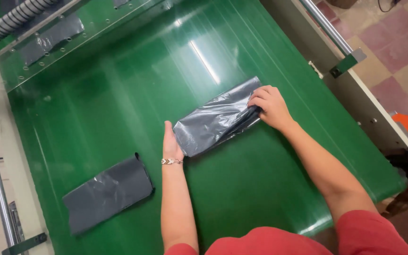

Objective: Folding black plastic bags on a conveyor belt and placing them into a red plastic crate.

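Head view: grey plastic bag (216,122) lies mid green belt (95,108), long axis slanting near-left to far-right, left hand (171,144) flat and open against its near end, right hand (270,106) pinching the far end.

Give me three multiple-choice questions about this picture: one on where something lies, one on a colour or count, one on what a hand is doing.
1. Where does the flat grey bag lie?
A. Left of the left hand
B. Under the right hand
C. On the floor

2. What colour is the belt?
A. Orange
B. Green
C. White

3. What is the right hand doing?
A. Hanging free
B. Resting on the rail
C. Pinching the crumpled grey bag

Answers:
1 A, it lies apart, towards the belt's left edge.
2 B, the whole surface is glossy green.
3 C, its fingers close on that bag's far end, while the left hand's flat palm presses against the near end.
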